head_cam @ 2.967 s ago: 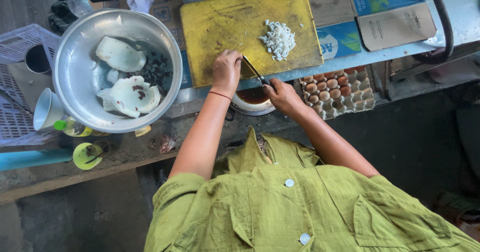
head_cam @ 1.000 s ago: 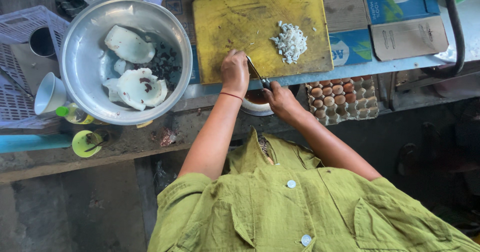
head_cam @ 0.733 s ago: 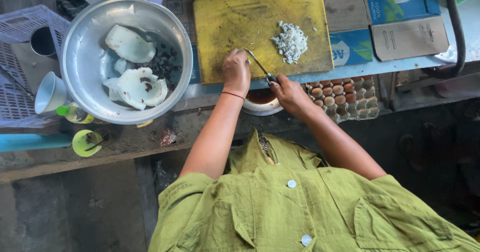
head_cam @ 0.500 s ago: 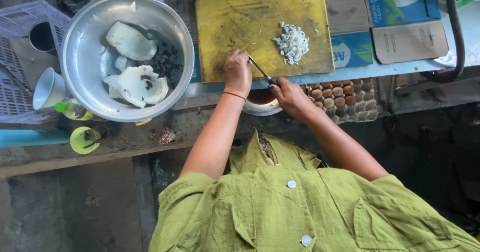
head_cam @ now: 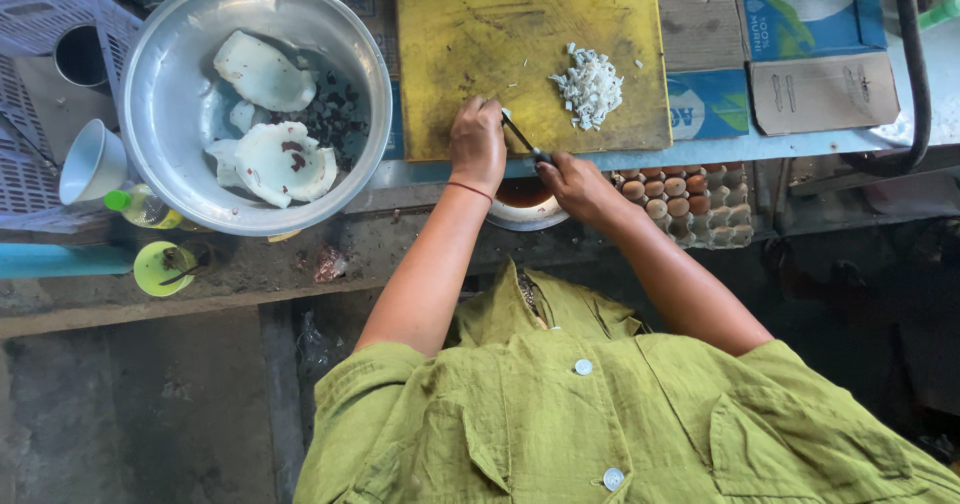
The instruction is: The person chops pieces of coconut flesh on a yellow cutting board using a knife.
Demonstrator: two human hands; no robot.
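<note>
Gripping a dark slim knife (head_cam: pixel 522 137) in my right hand (head_cam: pixel 572 182); my left hand (head_cam: pixel 477 144) closes over something unseen on the yellow rectangular cutting board (head_cam: pixel 480 44).

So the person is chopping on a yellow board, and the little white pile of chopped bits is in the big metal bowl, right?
Not quite. The head view shows the white pile lying on the yellow board, beyond the knife in the right hand. The metal bowl holds large pale pieces instead.
</note>
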